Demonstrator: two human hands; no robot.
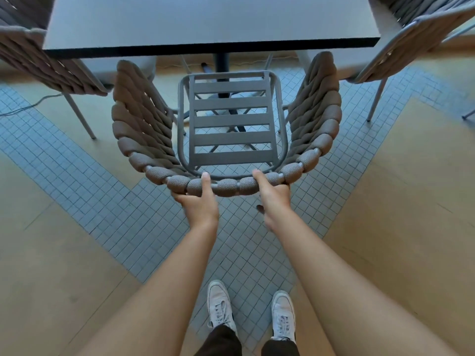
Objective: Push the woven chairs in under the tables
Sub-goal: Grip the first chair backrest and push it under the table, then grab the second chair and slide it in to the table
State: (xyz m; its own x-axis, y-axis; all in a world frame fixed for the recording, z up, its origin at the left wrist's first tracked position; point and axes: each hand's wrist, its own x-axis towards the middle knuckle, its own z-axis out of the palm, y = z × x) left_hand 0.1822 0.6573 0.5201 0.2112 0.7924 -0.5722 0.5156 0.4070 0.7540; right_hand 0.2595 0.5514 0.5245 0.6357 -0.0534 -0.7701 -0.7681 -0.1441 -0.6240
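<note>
A woven chair (316,129) with a curved brown rope back and a grey slatted seat stands right in front of me, facing a dark square table (205,24). The seat's front edge sits just under the table's near edge. My left hand (199,201) grips the top rim of the chair back left of centre, thumb on top. My right hand (273,199) holds the same rim right of centre, thumb laid over it. Both arms are stretched out forward.
A second woven chair (43,60) stands at the left of the table and a third woven chair (416,34) at the right. The table's black pedestal (222,62) shows beyond the seat. A cable (28,106) trails on the tiled floor at left. My white shoes are below.
</note>
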